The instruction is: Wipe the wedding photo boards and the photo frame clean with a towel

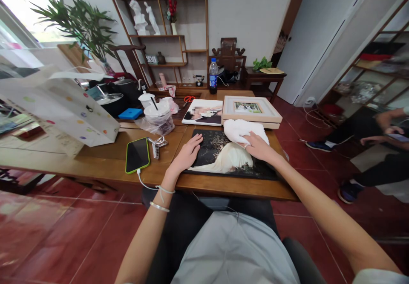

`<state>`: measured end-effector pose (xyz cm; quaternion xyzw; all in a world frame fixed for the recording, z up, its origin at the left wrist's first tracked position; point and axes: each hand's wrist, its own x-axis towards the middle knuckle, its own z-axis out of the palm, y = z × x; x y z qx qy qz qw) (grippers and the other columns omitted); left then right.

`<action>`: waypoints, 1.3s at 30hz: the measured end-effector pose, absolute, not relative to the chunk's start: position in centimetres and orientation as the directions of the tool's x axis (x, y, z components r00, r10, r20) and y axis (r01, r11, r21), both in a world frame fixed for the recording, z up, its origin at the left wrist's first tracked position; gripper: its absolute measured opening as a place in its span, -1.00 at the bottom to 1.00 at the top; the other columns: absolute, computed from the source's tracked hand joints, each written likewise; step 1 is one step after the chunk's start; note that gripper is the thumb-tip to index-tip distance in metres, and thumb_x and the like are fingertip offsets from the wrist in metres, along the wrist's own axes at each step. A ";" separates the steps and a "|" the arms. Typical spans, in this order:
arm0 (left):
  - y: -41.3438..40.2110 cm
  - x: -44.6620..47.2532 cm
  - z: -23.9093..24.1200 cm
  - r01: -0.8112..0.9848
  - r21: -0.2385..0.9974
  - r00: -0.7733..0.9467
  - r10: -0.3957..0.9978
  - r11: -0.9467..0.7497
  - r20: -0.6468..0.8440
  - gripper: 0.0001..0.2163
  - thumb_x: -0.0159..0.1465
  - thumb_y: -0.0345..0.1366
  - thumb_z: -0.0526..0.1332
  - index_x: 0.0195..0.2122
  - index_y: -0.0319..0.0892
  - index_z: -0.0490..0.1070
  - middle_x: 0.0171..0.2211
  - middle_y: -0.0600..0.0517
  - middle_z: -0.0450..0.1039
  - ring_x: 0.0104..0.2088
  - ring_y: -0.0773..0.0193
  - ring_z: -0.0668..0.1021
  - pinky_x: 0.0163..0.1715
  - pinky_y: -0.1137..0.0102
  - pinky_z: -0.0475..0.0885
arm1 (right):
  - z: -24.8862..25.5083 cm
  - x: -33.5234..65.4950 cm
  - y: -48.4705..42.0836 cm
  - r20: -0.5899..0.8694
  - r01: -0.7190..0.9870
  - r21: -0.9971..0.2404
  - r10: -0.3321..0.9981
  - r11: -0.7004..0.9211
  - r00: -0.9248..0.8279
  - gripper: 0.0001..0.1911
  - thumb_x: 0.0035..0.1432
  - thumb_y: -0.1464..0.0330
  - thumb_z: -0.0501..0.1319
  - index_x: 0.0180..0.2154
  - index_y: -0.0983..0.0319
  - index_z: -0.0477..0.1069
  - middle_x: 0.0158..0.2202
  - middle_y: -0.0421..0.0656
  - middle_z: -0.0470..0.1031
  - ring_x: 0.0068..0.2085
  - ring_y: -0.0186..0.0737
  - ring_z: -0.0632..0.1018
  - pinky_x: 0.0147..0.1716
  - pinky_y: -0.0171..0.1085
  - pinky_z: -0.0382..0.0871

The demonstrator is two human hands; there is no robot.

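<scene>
Left hand: palm down, fingers reaching forward, lying nearly flat.
Right hand: palm down, fingers directed forward and toward the left.
Left forearm: bare, angled inward.
Right forearm: bare, slanting inward, outstretched.

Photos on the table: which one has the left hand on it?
The dark photo panel nearest the camera: the left hand rests on its left side. The white-edged photo panel and wooden-framed photo lie farther back, untouched.

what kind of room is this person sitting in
Probably a living room or a homely office: there is a wooden display shelf with white figurines, a carved wooden chair by the wall, and a leafy plant near the window.
</scene>
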<state>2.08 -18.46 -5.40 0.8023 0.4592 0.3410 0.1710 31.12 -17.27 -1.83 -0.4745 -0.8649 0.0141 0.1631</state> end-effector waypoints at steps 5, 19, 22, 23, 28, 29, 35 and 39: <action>-18.3 2.1 -5.4 0.626 0.575 0.358 0.850 -0.526 0.387 -0.62 0.28 -0.28 -0.06 0.07 -0.27 0.29 0.18 -0.12 0.18 0.21 0.19 0.20 0.21 0.16 0.07 | -1.9 30.6 -18.0 0.283 0.817 -0.101 0.804 0.567 -0.523 -0.67 0.15 0.41 -0.01 -0.08 0.28 0.38 0.08 0.01 0.31 0.13 -0.03 0.26 0.10 0.00 0.06; -18.6 2.0 -5.3 0.646 0.553 0.364 0.849 -0.526 0.383 -0.62 0.30 -0.28 -0.08 0.09 -0.26 0.27 0.19 -0.10 0.17 0.21 0.21 0.19 0.21 0.19 0.07 | -1.2 26.3 -28.6 0.207 0.619 -0.087 0.621 0.781 -0.756 -0.77 -0.07 0.47 0.15 -0.31 0.26 0.49 0.21 0.01 0.13 0.25 0.00 0.04 0.18 0.07 -0.16; -18.7 2.1 -5.3 0.646 0.551 0.366 0.848 -0.528 0.383 -0.61 0.30 -0.28 -0.08 0.08 -0.30 0.28 0.18 -0.13 0.18 0.21 0.20 0.19 0.21 0.20 0.07 | -1.2 26.7 -26.2 0.223 0.649 -0.095 0.651 0.755 -0.725 -0.68 -0.07 0.49 0.13 -0.21 0.25 0.47 0.18 0.02 0.18 0.22 -0.04 0.11 0.17 0.05 -0.09; -18.7 2.1 -5.3 0.645 0.551 0.367 0.847 -0.530 0.385 -0.61 0.30 -0.27 -0.08 0.07 -0.30 0.28 0.18 -0.14 0.18 0.21 0.20 0.19 0.21 0.19 0.07 | -1.2 26.9 -25.1 0.229 0.662 -0.094 0.663 0.744 -0.713 -0.66 -0.06 0.49 0.12 -0.19 0.26 0.46 0.17 0.03 0.20 0.22 -0.05 0.13 0.17 0.05 -0.07; -18.6 1.9 -5.5 0.642 0.545 0.370 0.840 -0.539 0.396 -0.62 0.30 -0.27 -0.08 0.08 -0.27 0.28 0.18 -0.11 0.18 0.21 0.21 0.19 0.21 0.19 0.07 | -1.0 28.5 -19.5 0.270 0.747 -0.081 0.736 0.660 -0.621 -0.65 0.05 0.47 0.06 -0.11 0.31 0.41 0.10 0.07 0.29 0.13 -0.03 0.27 0.12 -0.02 0.05; -18.5 1.9 -5.5 0.642 0.545 0.370 0.840 -0.540 0.396 -0.62 0.30 -0.27 -0.08 0.08 -0.27 0.27 0.18 -0.11 0.18 0.21 0.22 0.19 0.21 0.19 0.07 | -1.0 28.8 -18.6 0.276 0.766 -0.090 0.755 0.636 -0.595 -0.66 0.08 0.46 0.04 -0.10 0.31 0.41 0.06 0.05 0.33 0.09 -0.03 0.31 0.10 -0.03 0.09; -18.5 2.0 -5.4 0.635 0.553 0.372 0.841 -0.540 0.393 -0.62 0.30 -0.28 -0.07 0.08 -0.27 0.28 0.18 -0.11 0.17 0.21 0.20 0.19 0.21 0.18 0.07 | -1.4 29.3 -17.3 0.269 0.833 -0.082 0.817 0.547 -0.510 -0.66 0.14 0.41 0.00 -0.09 0.31 0.40 0.03 0.05 0.36 0.10 -0.01 0.30 0.07 -0.03 0.13; -18.6 2.1 -5.3 0.638 0.553 0.371 0.843 -0.536 0.389 -0.61 0.30 -0.29 -0.07 0.08 -0.33 0.28 0.18 -0.16 0.17 0.21 0.18 0.19 0.21 0.19 0.07 | -1.7 27.6 -20.5 0.245 0.814 -0.025 0.793 0.580 -0.558 -0.62 0.01 0.48 0.07 -0.08 0.30 0.40 0.17 0.04 0.20 0.22 0.02 0.12 0.13 0.10 -0.06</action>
